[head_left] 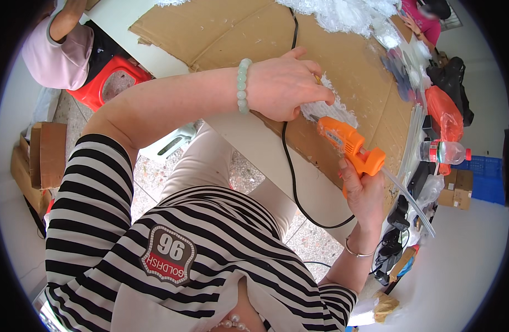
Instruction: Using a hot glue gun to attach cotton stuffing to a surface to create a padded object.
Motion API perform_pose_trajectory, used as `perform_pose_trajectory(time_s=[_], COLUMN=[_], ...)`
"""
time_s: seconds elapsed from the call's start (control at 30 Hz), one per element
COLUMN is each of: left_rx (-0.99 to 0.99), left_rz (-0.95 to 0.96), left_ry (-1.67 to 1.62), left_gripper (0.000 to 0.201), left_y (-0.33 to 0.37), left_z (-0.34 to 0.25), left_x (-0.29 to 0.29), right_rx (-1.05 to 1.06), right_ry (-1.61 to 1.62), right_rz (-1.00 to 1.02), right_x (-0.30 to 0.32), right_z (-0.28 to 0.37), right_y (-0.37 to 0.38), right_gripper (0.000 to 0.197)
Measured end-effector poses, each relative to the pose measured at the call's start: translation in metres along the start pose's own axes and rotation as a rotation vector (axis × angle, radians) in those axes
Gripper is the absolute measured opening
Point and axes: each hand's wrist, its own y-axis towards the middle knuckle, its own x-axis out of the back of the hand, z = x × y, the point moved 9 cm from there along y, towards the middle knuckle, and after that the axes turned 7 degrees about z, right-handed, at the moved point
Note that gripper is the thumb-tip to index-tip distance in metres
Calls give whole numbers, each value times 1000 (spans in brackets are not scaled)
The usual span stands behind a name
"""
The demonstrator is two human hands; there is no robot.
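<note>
While the right hand (367, 193) grasps an orange plastic glue gun (351, 143) right of centre, the left hand (285, 86), its pinch indiscernible, partly hides crinkled white material (343, 112) upon brown cardboard (232, 36), near a black cable (292, 177).

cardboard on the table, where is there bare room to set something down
Mostly bare: the cardboard beyond the green bracelet, left of the black cord. Crowded: its far right, heaped with clear plastic, and around the glue gun in the right hand.
</note>
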Motion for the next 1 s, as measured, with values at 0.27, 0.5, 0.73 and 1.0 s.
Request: perform_pose_trajectory(time_s=[0.27, 0.5, 0.73, 1.0], left_rx=[14, 18, 65, 58], left_rz=[9, -21, 6, -5], left_ry=[-33, -127, -263, -304], left_gripper=[51, 65, 72, 71], left_y=[0, 2, 5, 4], left_z=[2, 11, 19, 24], left_x=[-1, -3, -5, -3], right_rx=[27, 62, -49, 53], right_ry=[55, 127, 144, 114], right_rz=[20, 1, 64, 42], right_x=[-10, -13, -21, -2], right_z=[4, 6, 6, 2], right_y=[9, 15, 24, 14], right_gripper=[28, 28, 26, 22])
